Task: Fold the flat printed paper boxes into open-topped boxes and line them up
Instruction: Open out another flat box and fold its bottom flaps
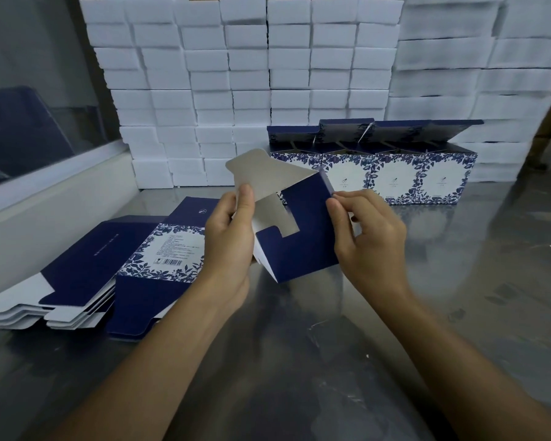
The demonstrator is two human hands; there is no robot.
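I hold a half-folded navy and white paper box (303, 246) above the steel table, its bottom flaps toward me. My left hand (228, 240) grips its left side, thumb pressed on a grey inner flap (261, 173) that sticks up. My right hand (366, 237) pinches the box's right edge between thumb and fingers. A stack of flat printed boxes (86, 275) lies at the left of the table. Several folded open-topped boxes (395, 167) with blue floral print stand in a row behind my hands, lids up.
A wall of stacked white foam blocks (236, 84) fills the back. A white ledge (54, 198) with a glass pane runs along the left. The steel table (299, 361) reflects light in front of me.
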